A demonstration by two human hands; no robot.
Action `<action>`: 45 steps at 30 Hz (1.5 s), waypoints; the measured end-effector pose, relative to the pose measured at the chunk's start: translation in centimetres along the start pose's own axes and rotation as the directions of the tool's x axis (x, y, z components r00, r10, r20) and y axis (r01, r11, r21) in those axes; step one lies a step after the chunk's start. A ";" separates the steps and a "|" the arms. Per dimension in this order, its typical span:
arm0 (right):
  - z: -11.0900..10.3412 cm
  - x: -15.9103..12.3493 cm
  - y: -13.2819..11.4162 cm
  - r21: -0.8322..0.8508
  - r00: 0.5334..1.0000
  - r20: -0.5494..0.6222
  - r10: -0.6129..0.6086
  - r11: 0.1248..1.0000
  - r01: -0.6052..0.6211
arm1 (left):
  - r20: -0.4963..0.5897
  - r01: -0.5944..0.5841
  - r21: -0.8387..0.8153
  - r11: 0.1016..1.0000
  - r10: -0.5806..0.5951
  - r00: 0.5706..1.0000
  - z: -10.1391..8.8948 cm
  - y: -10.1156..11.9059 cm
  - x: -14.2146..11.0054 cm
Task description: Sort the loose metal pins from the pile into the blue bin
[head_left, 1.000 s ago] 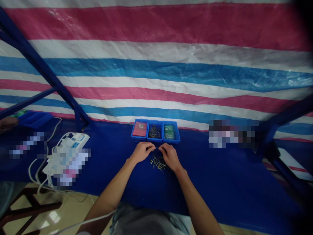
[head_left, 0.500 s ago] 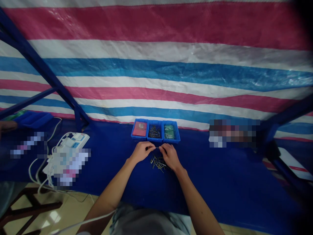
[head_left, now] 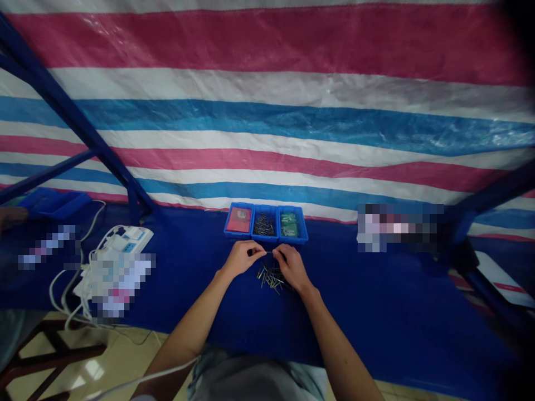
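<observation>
My left hand (head_left: pixel 241 258) and my right hand (head_left: pixel 291 267) face each other above the blue table, fingertips pinched. A thin, light metal piece (head_left: pixel 270 252) spans the small gap between them, each hand pinching one end. It is too small to tell its exact kind. Just below my hands lies a loose pile of slim metal pieces (head_left: pixel 271 278), like long screws or pins, partly covered by my right hand. Beyond my fingers stand three joined blue bins. The middle bin (head_left: pixel 264 239) holds many dark slim metal pieces.
The left bin (head_left: pixel 227 229) contains something red with a small clear packet; the right bin (head_left: pixel 304 234) has pale pieces on green. A white power strip (head_left: pixel 142 238) with cables sits at left. A co-worker's hand (head_left: pixel 12 216) shows near other blue bins (head_left: pixel 69 205). Blue frame bars (head_left: pixel 104 153) flank the table.
Almost nothing differs. My right hand has shifted very slightly, and a little more of the thin metal piece shows between my fingertips. The co-worker's hand at far left has moved slightly.
</observation>
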State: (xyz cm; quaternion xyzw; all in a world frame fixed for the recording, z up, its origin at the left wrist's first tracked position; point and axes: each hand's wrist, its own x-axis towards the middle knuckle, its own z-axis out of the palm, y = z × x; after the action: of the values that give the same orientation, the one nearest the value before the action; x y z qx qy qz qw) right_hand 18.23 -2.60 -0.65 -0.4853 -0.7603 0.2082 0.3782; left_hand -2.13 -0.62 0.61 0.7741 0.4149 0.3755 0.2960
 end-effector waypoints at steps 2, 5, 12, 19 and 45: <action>0.0 0.0 0.0 0.012 1.000 -0.002 -0.002 1.000 0.002 | -0.003 0.003 -0.003 1.000 -0.003 1.000 0.0 0.0 0.0; 0.0 0.0 0.0 0.023 1.000 -0.012 0.002 1.000 -0.002 | 0.004 0.006 0.002 1.000 -0.006 1.000 -0.1 0.1 0.0; 0.0 0.0 -0.2 0.050 0.999 -0.037 0.016 0.999 -0.014 | -0.002 0.009 0.012 1.000 -0.009 1.000 -0.1 0.2 0.1; -0.1 -0.1 -0.3 0.081 0.996 -0.083 0.038 0.996 -0.032 | -0.062 -0.021 0.040 0.999 0.024 0.998 -0.2 0.4 0.0; 0.0 -0.1 0.2 0.048 0.992 -0.095 0.082 0.996 -0.078 | -0.007 -0.006 0.076 0.997 0.006 1.000 -0.8 -0.4 -0.1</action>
State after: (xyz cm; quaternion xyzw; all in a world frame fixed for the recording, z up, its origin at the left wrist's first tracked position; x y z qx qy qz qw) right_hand 18.41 -2.60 -0.87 -0.5165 -0.7162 0.2162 0.4166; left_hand -3.05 -0.39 0.70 0.7847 0.4274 0.3631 0.2640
